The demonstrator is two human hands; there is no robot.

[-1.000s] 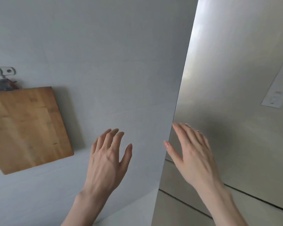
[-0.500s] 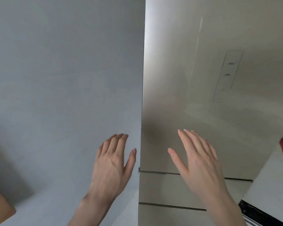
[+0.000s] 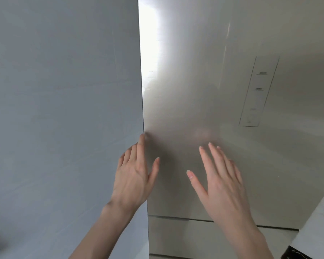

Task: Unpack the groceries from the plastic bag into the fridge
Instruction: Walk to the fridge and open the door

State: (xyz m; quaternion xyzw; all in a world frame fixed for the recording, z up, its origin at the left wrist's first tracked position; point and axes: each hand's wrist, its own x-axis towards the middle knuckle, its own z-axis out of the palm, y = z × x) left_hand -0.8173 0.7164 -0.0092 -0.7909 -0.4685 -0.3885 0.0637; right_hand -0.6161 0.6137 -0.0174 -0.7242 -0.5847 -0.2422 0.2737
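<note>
Only illegible marks on the fridge (image 3: 195,90) door's control panel (image 3: 258,92).

No readable text is found; faint markings on the fridge door's control panel (image 3: 258,92), above the right hand's fingers (image 3: 213,157), are too blurred.

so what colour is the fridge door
A brushed silvery beige fridge door, with a bright glare along its left edge; the head view, the only one, shows it.
</note>
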